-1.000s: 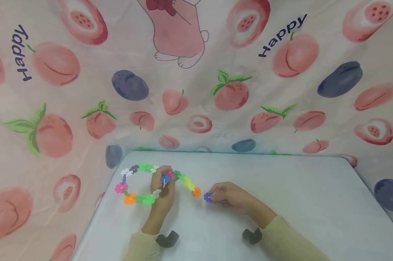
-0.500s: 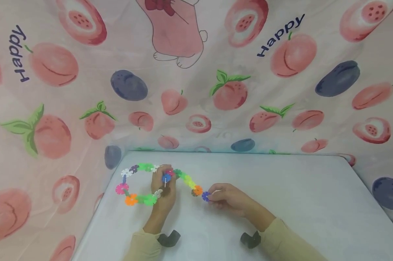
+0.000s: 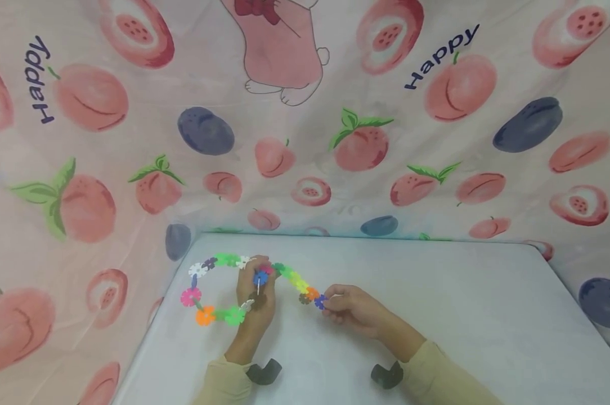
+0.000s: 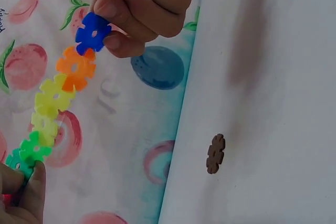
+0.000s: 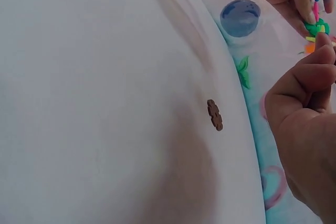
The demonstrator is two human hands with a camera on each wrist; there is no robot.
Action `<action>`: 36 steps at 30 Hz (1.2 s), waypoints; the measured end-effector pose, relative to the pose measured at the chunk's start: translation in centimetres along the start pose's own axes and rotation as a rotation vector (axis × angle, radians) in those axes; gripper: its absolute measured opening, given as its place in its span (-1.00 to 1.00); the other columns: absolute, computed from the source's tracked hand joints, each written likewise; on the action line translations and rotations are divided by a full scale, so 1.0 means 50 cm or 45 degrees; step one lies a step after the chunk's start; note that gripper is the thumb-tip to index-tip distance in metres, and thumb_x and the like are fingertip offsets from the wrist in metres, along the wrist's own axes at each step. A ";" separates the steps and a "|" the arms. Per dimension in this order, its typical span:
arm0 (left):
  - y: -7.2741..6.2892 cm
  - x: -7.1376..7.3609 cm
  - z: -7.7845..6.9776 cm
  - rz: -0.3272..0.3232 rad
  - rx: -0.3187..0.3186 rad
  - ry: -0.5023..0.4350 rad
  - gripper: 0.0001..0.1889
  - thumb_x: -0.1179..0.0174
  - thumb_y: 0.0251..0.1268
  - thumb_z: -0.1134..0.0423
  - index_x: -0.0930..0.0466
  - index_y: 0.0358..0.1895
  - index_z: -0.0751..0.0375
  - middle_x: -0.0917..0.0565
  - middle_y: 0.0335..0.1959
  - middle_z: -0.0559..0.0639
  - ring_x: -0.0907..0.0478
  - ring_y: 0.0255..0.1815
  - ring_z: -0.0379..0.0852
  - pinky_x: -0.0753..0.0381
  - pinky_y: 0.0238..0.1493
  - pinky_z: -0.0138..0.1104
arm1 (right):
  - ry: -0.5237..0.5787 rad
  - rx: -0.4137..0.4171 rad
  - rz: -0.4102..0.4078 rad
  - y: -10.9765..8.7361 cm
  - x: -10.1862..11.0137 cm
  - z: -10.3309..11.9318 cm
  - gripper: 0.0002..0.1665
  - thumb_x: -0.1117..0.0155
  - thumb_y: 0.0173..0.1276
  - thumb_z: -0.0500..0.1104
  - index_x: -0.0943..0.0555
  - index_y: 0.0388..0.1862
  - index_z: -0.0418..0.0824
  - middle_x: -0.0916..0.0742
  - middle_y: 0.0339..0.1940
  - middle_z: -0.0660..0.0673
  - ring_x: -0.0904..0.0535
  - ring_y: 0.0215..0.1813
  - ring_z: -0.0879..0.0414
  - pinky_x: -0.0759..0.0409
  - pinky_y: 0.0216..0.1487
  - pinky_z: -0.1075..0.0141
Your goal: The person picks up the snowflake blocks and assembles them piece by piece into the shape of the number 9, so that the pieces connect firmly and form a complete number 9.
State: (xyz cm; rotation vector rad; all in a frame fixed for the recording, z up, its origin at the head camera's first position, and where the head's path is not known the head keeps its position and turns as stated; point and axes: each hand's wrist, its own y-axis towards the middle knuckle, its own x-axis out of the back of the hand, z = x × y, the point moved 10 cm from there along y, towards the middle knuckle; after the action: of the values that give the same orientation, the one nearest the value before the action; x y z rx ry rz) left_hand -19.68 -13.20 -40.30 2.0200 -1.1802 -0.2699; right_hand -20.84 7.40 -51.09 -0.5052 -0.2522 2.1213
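A chain of colourful flower-shaped interlocking discs curves in a loop around the left side of my left hand, which pinches it near green and pink discs. From those fingers a short run of green, yellow and orange discs slants down to the right. My right hand pinches a blue disc between thumb and finger. In the left wrist view, the blue disc meets the orange disc at the chain's end; how deeply their slots engage is unclear. Both hands hold the pieces above the table.
A loose brown disc lies on the white table beneath the hands. Behind the table's far edge hangs a fruit-printed cloth. Dark angular pieces sit by both sleeve cuffs.
My right hand has brought the blue disc leftward, from a gap away to contact with the orange end disc. My left hand still holds the chain, shifted slightly right.
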 end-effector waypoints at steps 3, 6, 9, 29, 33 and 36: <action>-0.003 0.000 -0.004 -0.020 -0.027 0.003 -0.80 -0.28 0.17 0.62 -0.58 -0.17 0.38 -0.72 -0.13 0.22 -0.60 -0.02 0.16 -0.47 0.16 -0.53 | 0.012 0.032 0.029 0.000 -0.005 0.005 -0.93 -0.20 0.48 -0.28 -0.53 -0.12 -0.24 -0.70 -0.33 -0.05 -0.49 -0.30 0.13 -0.48 -0.28 0.43; -0.007 0.001 -0.007 -0.021 -0.028 -0.016 -0.80 -0.29 0.17 0.62 -0.58 -0.18 0.37 -0.71 -0.12 0.22 -0.60 -0.01 0.16 -0.47 0.16 -0.52 | 0.040 0.065 0.058 -0.002 -0.011 0.009 -0.96 -0.18 0.47 -0.32 -0.53 -0.14 -0.23 -0.70 -0.36 -0.03 -0.49 -0.32 0.15 -0.47 -0.29 0.44; -0.009 0.001 -0.011 -0.013 -0.022 -0.024 -0.79 -0.30 0.16 0.61 -0.57 -0.17 0.35 -0.70 -0.11 0.22 -0.59 -0.02 0.15 -0.47 0.14 -0.51 | 0.079 0.086 0.069 -0.004 -0.012 0.012 -0.95 -0.18 0.46 -0.34 -0.52 -0.17 -0.23 -0.70 -0.38 -0.03 -0.49 -0.33 0.16 -0.47 -0.30 0.44; 0.002 0.010 -0.025 -0.026 -0.029 -0.074 -0.81 -0.30 0.19 0.61 -0.57 -0.18 0.38 -0.68 -0.09 0.24 -0.58 0.03 0.17 -0.45 0.22 -0.55 | -0.044 -0.037 0.032 0.003 0.001 -0.014 -0.79 -0.27 0.48 -0.12 -0.58 -0.06 -0.24 -0.74 -0.24 -0.12 -0.56 -0.21 0.08 -0.55 -0.19 0.38; 0.008 0.017 -0.022 -0.040 -0.032 -0.072 -0.82 -0.29 0.19 0.63 -0.57 -0.20 0.39 -0.69 -0.09 0.24 -0.58 0.03 0.19 -0.45 0.20 -0.52 | -0.036 -0.029 0.000 0.007 0.011 -0.013 -0.77 -0.21 0.53 -0.10 -0.60 -0.02 -0.24 -0.75 -0.26 -0.09 -0.58 -0.23 0.10 -0.56 -0.17 0.37; 0.010 0.022 -0.022 -0.038 -0.035 -0.055 -0.81 -0.29 0.19 0.63 -0.56 -0.19 0.38 -0.69 -0.08 0.21 -0.58 0.03 0.17 -0.44 0.19 -0.53 | -0.118 -0.011 -0.062 0.015 0.026 -0.010 -0.74 -0.19 0.53 -0.10 -0.61 0.00 -0.26 -0.74 -0.27 -0.09 -0.57 -0.23 0.08 -0.56 -0.19 0.36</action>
State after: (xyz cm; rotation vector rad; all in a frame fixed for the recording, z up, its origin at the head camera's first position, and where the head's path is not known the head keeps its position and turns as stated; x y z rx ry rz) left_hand -18.84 -13.69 -38.99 2.0182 -1.1675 -0.3443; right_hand -21.82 8.03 -52.14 -0.4024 -0.3237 2.0996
